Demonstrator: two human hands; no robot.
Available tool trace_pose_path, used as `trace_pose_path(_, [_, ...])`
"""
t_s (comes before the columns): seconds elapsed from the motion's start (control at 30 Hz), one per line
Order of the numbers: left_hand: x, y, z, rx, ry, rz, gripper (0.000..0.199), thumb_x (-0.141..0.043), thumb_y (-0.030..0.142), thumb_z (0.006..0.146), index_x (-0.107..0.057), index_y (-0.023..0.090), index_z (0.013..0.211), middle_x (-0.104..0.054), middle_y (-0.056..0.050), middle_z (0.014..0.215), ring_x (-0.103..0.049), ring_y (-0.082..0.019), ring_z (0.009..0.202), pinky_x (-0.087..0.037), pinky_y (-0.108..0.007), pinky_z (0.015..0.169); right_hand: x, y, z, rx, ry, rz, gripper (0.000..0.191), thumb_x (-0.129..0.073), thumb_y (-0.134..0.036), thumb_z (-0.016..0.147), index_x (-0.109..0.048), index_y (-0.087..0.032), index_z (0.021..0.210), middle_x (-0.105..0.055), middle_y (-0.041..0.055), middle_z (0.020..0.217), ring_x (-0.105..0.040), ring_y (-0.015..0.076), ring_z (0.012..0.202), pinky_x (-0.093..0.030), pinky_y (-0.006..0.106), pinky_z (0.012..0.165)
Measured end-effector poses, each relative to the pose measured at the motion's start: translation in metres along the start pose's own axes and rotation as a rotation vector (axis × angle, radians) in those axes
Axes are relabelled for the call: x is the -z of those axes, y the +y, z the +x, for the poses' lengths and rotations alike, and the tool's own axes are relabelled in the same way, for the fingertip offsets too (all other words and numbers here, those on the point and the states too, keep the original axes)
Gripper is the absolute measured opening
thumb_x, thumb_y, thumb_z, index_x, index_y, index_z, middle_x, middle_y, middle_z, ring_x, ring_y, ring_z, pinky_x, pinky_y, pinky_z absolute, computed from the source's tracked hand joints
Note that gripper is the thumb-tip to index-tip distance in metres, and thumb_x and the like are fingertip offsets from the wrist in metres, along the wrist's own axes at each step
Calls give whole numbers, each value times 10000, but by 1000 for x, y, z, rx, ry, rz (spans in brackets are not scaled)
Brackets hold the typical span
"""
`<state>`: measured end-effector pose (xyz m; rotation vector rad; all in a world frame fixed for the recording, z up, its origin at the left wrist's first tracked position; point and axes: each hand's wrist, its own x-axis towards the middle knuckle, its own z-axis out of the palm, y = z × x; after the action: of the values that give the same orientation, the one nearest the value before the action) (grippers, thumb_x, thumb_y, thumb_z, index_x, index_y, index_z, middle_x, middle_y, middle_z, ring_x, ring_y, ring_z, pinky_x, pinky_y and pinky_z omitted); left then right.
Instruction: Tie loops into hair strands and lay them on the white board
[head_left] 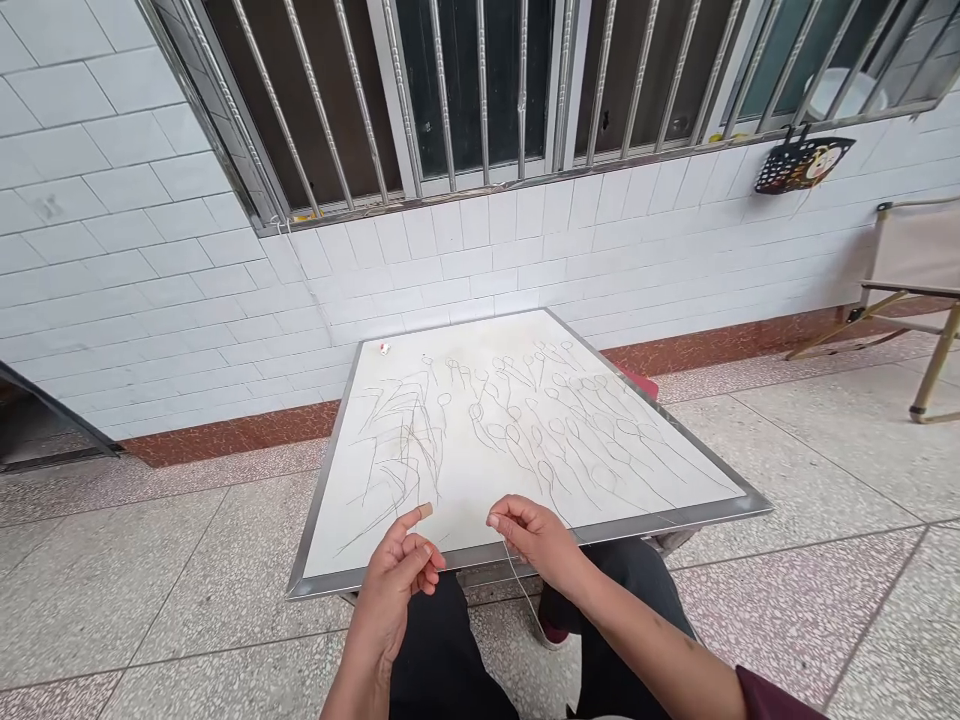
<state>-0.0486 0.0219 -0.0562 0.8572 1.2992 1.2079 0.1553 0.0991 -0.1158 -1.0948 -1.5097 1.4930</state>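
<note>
Over the near edge of a white square table with a grey metal rim are both hands. My right hand pinches a thin pale strand between thumb and fingertips; the strand hangs down past the table edge toward the floor. To its left, my left hand has its index finger stretched out, with a tan wrap at the tip, and the other fingers curled. No object shows in it. Many thin wire-like pieces lie on the tabletop, straight or bent ones at left and looped ones at right.
A small red and white item lies at the table's far left corner. Behind stands a white tiled wall with a barred window. A dark patterned basket hangs at right, above a folding chair. My legs are under the near edge.
</note>
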Motion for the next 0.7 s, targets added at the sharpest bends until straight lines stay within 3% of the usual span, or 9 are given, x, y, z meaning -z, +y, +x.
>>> trace_pose_path(0.23, [29, -30, 12, -11, 180, -6, 630, -750, 436, 708, -591, 140, 1241, -661, -2, 677, -530, -120, 553, -409, -232, 519, 5, 0, 67, 41, 94, -56, 230, -528, -435, 837, -585, -213, 828, -524, -37, 706, -479, 109, 529, -431, 253, 551])
trace_pose_path(0.4, [45, -60, 17, 25, 232, 0, 598, -743, 451, 725, -598, 134, 1210, -664, -11, 682, -529, -125, 558, -410, -234, 517, -7, 1, 131, 10, 120, -102, 207, -465, -399, 866, -571, -224, 893, -550, -16, 794, -540, 125, 642, -464, 246, 602])
trace_pose_path(0.57, [48, -70, 30, -4, 261, 12, 585, -714, 522, 754, -619, 148, 1194, -654, -15, 690, -518, -131, 565, -412, -245, 523, -29, 7, 196, -33, 137, -232, 165, -432, -324, 886, -558, -219, 869, -583, -9, 816, -531, 126, 655, -405, 220, 559])
trace_pose_path(0.7, [45, -76, 45, -25, 262, 28, 552, -716, 562, 745, -667, 172, 1132, -643, -10, 667, -519, -134, 561, -409, -244, 519, -39, 15, 228, -53, 135, -361, 144, -442, -281, 895, -567, -220, 862, -578, -25, 754, -462, 121, 581, -340, 221, 534])
